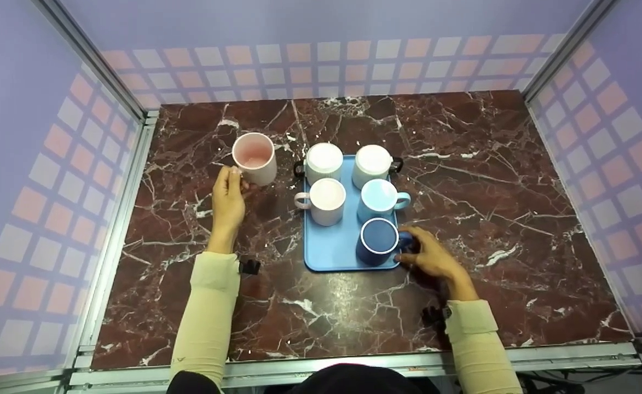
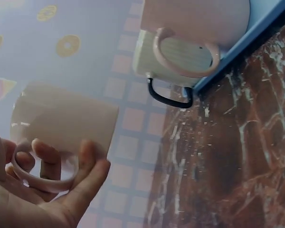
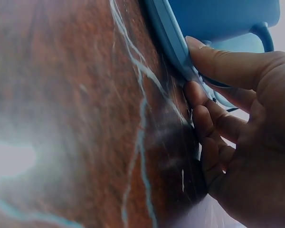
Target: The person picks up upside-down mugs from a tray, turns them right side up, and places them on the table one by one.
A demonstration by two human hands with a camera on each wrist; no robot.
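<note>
My left hand (image 1: 229, 198) grips a pale pink mug (image 1: 260, 168) by its handle, to the left of the blue tray (image 1: 321, 257). In the left wrist view the mug's handle (image 2: 47, 184) shows with fingers through and around it. At the tray's front right corner, my right hand (image 1: 431, 255) pinches the tray's edge between thumb and fingers, seen in the right wrist view with the thumb (image 3: 213, 59) over the rim. Right beside it on the tray stands a dark blue mug (image 1: 377, 244), its handle overlapped by the fingers.
Also on the tray are a light blue mug (image 1: 378, 200), another pale pink mug (image 1: 327, 205), and two white mugs (image 1: 323, 161) with black handles at the back. The tray lies on a dark red marbled tabletop (image 1: 490, 219), with checkered panels (image 1: 364, 60) along the back and sides.
</note>
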